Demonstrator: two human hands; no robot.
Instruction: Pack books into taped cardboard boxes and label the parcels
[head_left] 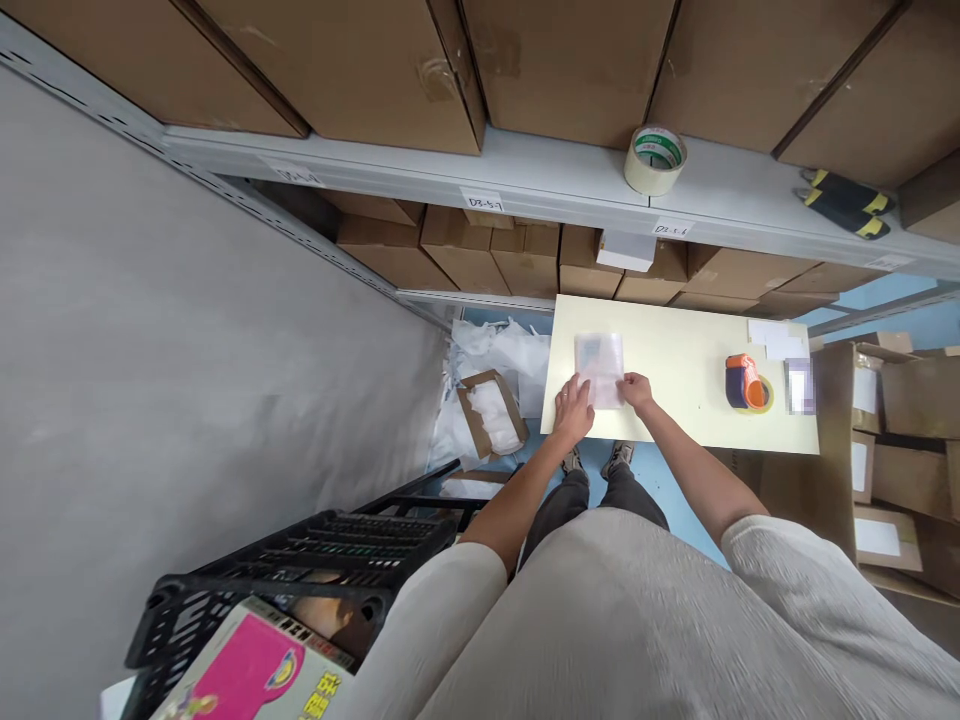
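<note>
A flat, translucent pinkish bubble-wrapped packet (600, 360) lies near the left end of the pale yellow table (675, 350). My left hand (574, 408) is at its lower left edge, fingers on the wrap and closed over that edge. On the opposite side, my right hand (636, 391) pinches the packet's right edge between thumb and fingers. What is inside the wrap is too faint to make out. Further right on the table stands an orange and dark purple tape dispenser (742, 382), with a yellowish roll of tape (765, 397) beside it.
White papers (780, 340) lie at the table's far right. Cardboard boxes (570, 60) fill the shelf (555, 170) ahead, which also bears a tape roll (655, 160) and black-yellow tools (844, 203). A black crate (300, 560) stands lower left, an open carton (493, 413) on the floor.
</note>
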